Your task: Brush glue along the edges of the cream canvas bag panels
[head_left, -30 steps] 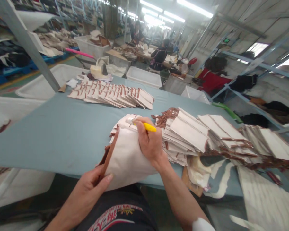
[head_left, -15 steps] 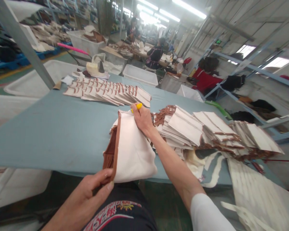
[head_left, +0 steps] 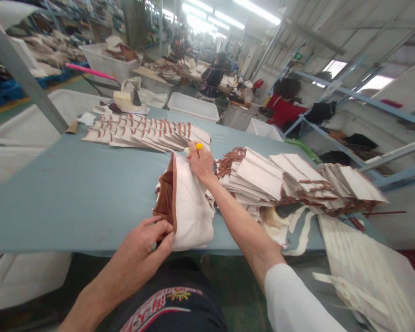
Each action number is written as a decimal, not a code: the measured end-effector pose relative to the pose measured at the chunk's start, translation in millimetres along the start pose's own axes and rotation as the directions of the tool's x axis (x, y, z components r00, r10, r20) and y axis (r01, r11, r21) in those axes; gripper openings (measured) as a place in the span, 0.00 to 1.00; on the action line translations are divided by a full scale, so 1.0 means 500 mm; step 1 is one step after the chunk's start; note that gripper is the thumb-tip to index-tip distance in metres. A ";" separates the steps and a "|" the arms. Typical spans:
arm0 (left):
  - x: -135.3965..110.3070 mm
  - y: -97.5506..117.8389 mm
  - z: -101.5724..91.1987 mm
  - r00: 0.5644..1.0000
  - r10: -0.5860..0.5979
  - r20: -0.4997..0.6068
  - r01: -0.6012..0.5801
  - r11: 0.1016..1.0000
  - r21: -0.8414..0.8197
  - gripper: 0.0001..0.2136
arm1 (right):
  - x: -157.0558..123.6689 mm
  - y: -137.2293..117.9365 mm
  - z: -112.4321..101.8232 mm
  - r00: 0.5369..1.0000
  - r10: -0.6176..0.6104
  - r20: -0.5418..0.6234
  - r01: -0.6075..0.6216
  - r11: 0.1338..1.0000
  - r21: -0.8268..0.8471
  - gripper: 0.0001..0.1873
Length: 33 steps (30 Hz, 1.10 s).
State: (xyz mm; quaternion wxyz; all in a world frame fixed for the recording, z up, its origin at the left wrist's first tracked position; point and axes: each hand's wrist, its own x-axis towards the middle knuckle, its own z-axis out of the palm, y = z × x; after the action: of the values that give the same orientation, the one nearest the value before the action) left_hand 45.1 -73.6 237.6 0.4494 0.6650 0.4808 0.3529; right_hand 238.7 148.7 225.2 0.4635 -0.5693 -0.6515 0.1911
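A white fabric pouch (head_left: 192, 207) with brown edging and a brown lining stands tilted near the table's front edge, its mouth facing left. My left hand (head_left: 147, 246) is closed, pinching the near lower corner of that mouth between thumb and fingers. At the upper far corner, my right hand (head_left: 201, 161) is closed round a small yellow object (head_left: 198, 146), whose kind I cannot make out. The right fingers also rest against the pouch's top edge. Part of the brown lining shows inside the opening.
Overlapping white pieces with brown trim (head_left: 141, 131) lie along the far side of the blue-grey table (head_left: 72, 198). To the right are several stacks of white pieces (head_left: 259, 173). Pale strips (head_left: 306, 233) hang off the front edge. White bins (head_left: 193, 107) stand behind; a co-worker (head_left: 212, 76) sits farther back.
The pouch has been raised and turned a little, so more brown lining shows. My left hand has moved up and right with its corner. The whole view has shifted slightly.
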 end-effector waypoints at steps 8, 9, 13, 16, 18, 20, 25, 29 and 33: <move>0.046 -0.058 -0.003 0.916 -0.400 0.040 0.363 0.781 -0.509 0.25 | -0.223 -0.057 -0.085 0.954 -0.257 0.153 0.230 0.957 0.174 0.17; 0.042 -0.061 0.002 0.901 -0.431 0.045 0.383 0.743 -0.549 0.25 | -0.268 -0.058 -0.094 0.917 -0.359 0.176 0.335 0.930 0.152 0.16; 0.032 -0.053 0.007 0.865 -0.500 0.038 0.403 0.649 -0.645 0.25 | -0.393 -0.049 -0.103 0.814 -0.552 0.179 0.566 0.824 -0.034 0.10; 0.038 -0.042 0.001 0.857 -0.515 0.031 0.405 0.634 -0.659 0.22 | -0.415 -0.034 -0.088 0.771 -0.625 0.124 0.636 0.765 -0.100 0.09; 0.042 -0.039 -0.003 0.860 -0.510 0.023 0.400 0.645 -0.651 0.20 | -0.408 -0.026 -0.078 0.756 -0.649 0.085 0.654 0.747 -0.116 0.06; 0.042 -0.037 -0.010 0.870 -0.492 0.013 0.390 0.673 -0.628 0.19 | -0.394 -0.021 -0.073 0.747 -0.660 0.077 0.664 0.738 -0.117 0.05; 0.016 -0.026 -0.036 0.937 -0.346 -0.038 0.290 0.836 -0.465 0.21 | -0.356 -0.021 -0.077 0.711 -0.698 0.083 0.703 0.700 -0.128 0.07; -0.012 -0.031 -0.043 0.985 -0.167 -0.038 0.161 0.977 -0.143 0.17 | -0.341 -0.020 -0.068 0.705 -0.684 0.186 0.706 0.703 -0.089 0.08; -0.025 -0.056 -0.031 0.982 -0.088 -0.166 0.089 0.996 0.001 0.18 | -0.325 -0.037 -0.069 0.708 -0.679 0.195 0.690 0.724 0.014 0.12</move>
State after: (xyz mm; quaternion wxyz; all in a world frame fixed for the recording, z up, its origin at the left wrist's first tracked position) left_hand 18.6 -78.0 216.2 0.4205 0.6132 0.5469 0.3848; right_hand 243.8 -15.4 193.6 0.4211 -0.2804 -0.8617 0.0384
